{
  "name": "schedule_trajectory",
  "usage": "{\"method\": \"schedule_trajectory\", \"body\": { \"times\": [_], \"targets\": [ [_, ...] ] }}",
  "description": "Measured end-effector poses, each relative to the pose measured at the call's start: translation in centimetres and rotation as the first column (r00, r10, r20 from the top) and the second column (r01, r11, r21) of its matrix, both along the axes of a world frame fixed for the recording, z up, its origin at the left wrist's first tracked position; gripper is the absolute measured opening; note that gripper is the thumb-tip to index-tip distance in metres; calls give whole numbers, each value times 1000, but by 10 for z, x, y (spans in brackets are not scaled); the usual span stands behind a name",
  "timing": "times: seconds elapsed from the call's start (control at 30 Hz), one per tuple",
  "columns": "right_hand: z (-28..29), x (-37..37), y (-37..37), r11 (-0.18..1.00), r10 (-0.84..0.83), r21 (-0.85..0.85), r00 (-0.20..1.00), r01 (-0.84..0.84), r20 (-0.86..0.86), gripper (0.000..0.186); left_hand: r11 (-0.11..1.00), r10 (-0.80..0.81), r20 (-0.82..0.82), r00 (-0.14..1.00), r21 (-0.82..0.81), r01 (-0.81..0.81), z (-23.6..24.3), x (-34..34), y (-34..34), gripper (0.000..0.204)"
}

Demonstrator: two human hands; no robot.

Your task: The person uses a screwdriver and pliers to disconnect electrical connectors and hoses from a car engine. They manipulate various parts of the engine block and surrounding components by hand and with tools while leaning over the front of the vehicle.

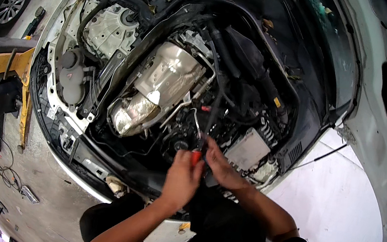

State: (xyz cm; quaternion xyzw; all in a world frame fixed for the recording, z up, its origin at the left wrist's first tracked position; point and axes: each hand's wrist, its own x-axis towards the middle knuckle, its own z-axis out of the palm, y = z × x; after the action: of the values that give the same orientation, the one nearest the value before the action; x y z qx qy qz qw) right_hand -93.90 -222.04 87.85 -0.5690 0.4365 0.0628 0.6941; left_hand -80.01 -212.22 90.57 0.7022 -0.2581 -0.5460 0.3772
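Both my hands are close together over the near side of an open engine bay. My left hand (181, 179) is closed around a red-handled tool (195, 158). A thin, bent metal rod (196, 120) rises just beyond the red handle; whether the two are one piece is unclear. Right beside it, my right hand (220, 167) has its fingers curled at a dark, blurred strip (213, 116) that looks like a hose. What those fingers grip is hidden. Just right of my hands sits a flat grey module (249, 149) among ribbed connectors.
A shiny metal heat shield (170, 73) fills the middle of the bay. Farther left are a pale reservoir (72, 76) and the car's front edge. A yellow lift arm (24, 92) stands beside the car. Cables (8, 174) and tools lie on the floor at left.
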Motion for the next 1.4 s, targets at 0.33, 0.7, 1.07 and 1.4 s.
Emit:
{"method": "schedule_trajectory", "body": {
  "times": [0.33, 0.7, 1.07, 1.4],
  "targets": [
    [-45, -26, -44, 982, 30, -180, 989, -57, -148, 51, 997, 67, -344, 936, -20, -79, -98, -36, -50, 41],
    [-35, -84, -46, 924, -225, 245, 936, 293, -271, 31, 891, 336, -168, 927, 376, -255, -100, -8, -84, 31],
    [-2, -101, -70, 873, -144, 389, 918, 293, -369, 33, 963, -238, 396, 887, 218, 161, -82, 22, -105, 26],
    [-9, -70, -128, 684, -138, 609, 891, 402, -433, 44, 931, -365, 654, 663, 242, 274, -112, 7, -148, 37]
  ]
}}
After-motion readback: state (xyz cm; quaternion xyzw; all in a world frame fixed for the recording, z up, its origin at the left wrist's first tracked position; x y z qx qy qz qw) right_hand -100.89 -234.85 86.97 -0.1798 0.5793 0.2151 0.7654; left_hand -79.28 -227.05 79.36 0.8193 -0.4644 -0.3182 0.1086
